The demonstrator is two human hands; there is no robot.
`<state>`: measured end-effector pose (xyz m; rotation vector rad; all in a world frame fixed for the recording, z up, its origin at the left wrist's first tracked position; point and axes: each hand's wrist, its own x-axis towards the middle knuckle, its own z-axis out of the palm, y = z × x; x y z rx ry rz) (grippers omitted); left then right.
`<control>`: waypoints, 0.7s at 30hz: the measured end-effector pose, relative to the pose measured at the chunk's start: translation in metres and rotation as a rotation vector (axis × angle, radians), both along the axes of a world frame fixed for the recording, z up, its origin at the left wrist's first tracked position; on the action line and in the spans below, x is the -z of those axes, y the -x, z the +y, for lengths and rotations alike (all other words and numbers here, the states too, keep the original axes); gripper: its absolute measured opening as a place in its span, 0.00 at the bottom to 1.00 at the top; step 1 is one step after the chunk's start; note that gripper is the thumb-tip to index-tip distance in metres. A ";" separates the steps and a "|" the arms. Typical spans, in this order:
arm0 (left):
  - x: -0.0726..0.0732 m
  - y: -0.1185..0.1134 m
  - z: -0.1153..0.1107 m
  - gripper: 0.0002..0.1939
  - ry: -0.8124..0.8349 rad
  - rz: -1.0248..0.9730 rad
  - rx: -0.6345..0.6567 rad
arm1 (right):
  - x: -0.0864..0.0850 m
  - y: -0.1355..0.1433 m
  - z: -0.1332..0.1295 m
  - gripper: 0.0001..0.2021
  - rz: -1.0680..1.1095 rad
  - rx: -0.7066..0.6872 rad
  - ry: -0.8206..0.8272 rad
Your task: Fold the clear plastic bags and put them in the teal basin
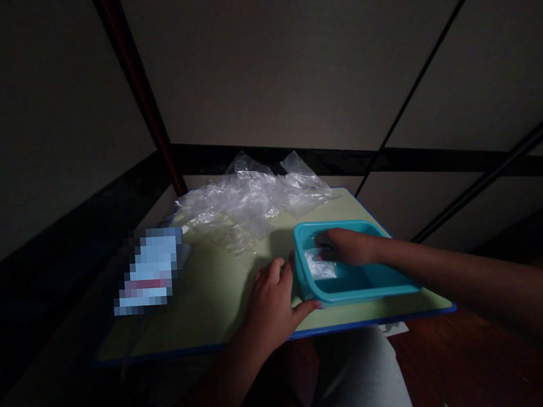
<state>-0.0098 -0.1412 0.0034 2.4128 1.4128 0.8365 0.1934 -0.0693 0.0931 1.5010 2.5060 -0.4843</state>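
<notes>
A turquoise rectangular plastic basin (358, 296) stands on the right part of a small pale-yellow table (214, 322). My left hand (274, 297) rests against its outside at the near left corner, fingers and thumb spread apart, with the thumb by the near wall. Inside the basin, my right hand (346, 245) has its fingers curled down onto a crumpled clear plastic bag (321, 268); the fingertips are partly hidden. A loose heap of clear plastic bags (253, 195) covers the back of the table.
A phone-like device with a blurred-out bright screen (152, 270) leans at the table's left edge. Dark-trimmed wall panels (264, 70) rise right behind the table. My leg (366, 374) is below the front edge, and a reddish wooden floor (462, 363) shows at right.
</notes>
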 end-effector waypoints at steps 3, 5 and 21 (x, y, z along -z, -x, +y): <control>-0.001 0.001 0.000 0.38 -0.059 0.040 -0.016 | 0.006 0.004 0.001 0.09 -0.064 0.008 -0.028; -0.001 0.001 0.001 0.37 -0.086 0.066 -0.026 | 0.010 0.005 0.001 0.10 -0.112 0.008 -0.059; 0.006 0.002 0.002 0.34 -0.093 0.115 -0.007 | 0.004 0.017 -0.008 0.19 -0.351 -0.015 -0.266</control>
